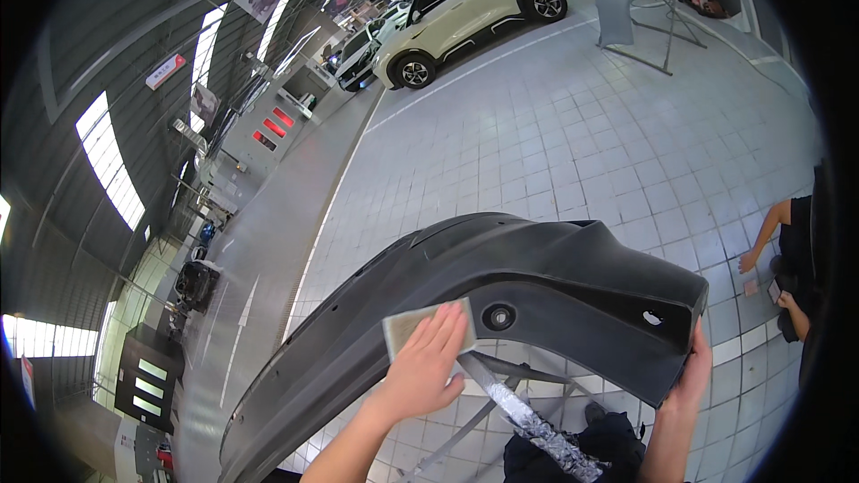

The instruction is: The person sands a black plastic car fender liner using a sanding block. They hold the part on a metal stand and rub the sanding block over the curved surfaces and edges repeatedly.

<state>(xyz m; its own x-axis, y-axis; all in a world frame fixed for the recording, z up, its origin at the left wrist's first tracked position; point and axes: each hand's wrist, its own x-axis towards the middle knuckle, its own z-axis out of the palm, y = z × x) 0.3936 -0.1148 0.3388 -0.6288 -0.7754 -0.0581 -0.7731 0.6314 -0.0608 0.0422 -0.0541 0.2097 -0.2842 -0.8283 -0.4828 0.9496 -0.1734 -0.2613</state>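
Above a tiled floor [501,143], with a foil-wrapped stand bar [537,425] between the forearms [344,447], a co-worker [795,241] at right and a cream car [474,18] and racked grey panel [616,13] beyond, the left hand [425,371] lay flat, unclosed, on a beige pad [400,331] against a black bumper [573,268], whose right end the right hand [693,367] clasped.

Overexposed windows [109,161] between 8 and 11 o'clock throw in white light, leaving the wall [63,210] around them dim, while the tiled floor [510,134] looks evenly bright. The dark bumper [555,255] has a soft sheen and reads sharp; the farthest cars [360,52], toward 11 o'clock, blur slightly. Fisheye distortion bends straight edges near the black rim.
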